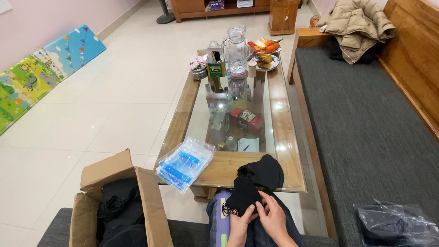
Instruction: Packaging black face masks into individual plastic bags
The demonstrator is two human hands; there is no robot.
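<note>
Head view: your left hand [240, 228] and right hand [272, 219] sit close together over your lap, both closed on a black face mask [241, 196]. Left grips its lower edge w/ the ear loops dangling just left of it; right pinches the lower right side, fingers curled. The mask stands up from your hands, its top touching a second black mask [267, 171] that lies on the near edge of the counter [283, 131], just beyond your hands. Left of that, also on the counter edge, a stack of clear plastic bags w/ blue strips [184, 163]. Further left of your left hand, an open cardboard box [149, 208] holds dark cloth items. Well right of your right hand, on the grey bench cushion, lies a clear bag w/ dark contents [398, 227]. Far beyond your hands, a glass jug [237, 50] and fruit plate [268, 61] stand at the counter's far end.
</note>
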